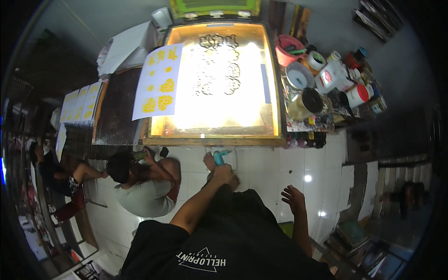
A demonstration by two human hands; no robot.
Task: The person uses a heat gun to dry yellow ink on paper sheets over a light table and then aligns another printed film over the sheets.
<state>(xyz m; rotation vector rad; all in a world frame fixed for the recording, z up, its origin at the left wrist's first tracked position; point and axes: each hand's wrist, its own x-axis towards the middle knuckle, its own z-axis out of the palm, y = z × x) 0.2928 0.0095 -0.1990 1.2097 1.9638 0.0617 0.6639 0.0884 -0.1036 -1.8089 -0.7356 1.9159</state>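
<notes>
My left hand [224, 173] is closed around a small teal tool [221, 157] shaped like a pistol; its exact kind is too small to make out. It is held low in front of me, just short of the front edge of a brightly lit light table [212, 141]. My right hand [294, 198] hangs over the tiled floor at the right, fingers apart and holding nothing. Rows of black flower-like shapes [232, 71] show on the glowing glass. A white sheet with yellow prints [157, 84] overlaps the table's left side.
Paint tubs, a pink bucket [285, 50] and jars crowd a stand at the right. More printed sheets [80, 103] lie far left, beyond a dark board [116, 107]. A person [144, 186] sits on the floor with a phone; another person [60, 172] sits farther left.
</notes>
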